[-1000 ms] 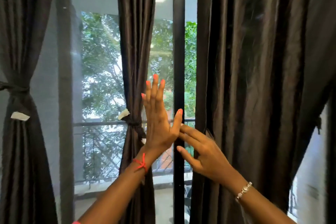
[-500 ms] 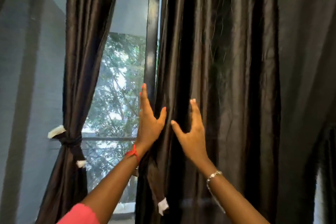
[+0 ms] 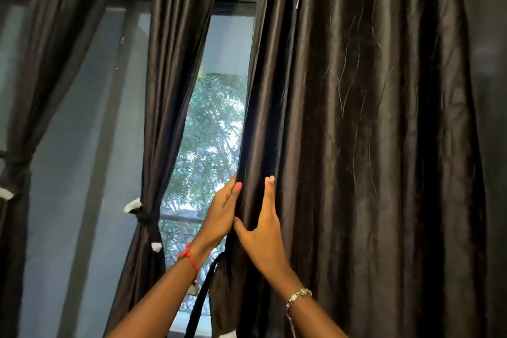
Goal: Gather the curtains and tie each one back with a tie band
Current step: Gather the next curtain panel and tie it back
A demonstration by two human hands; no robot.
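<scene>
Window behind, green trees and a railing outside, dark frame on top. Three dark satin curtains hang in front of it.

Left curtain at far left is gathered and tied at its waist, with a white tag just below the knot. Mid curtain is also gathered and cinched by a dark tie band. White tags stick out at the knot and just under it.

Right curtain hangs loose and wide, untied, filling the right half of the view. Its left edge falls just right of the glass gap.

Left hand is at that left edge. Its thumb lies on the front of the fabric and its fingers go behind, pinching the edge. Red thread on that wrist.

Right hand is just beside it, on the front of the same curtain. Fingers are straight up and flat against the fabric, thumb spread left toward the edge, nothing clasped. The two hands nearly touch at the thumb. Metal bracelet on that wrist.

Dark strap hangs in a curve below the left wrist, close to the right curtain's lower edge. Where it attaches cannot be told.
</scene>
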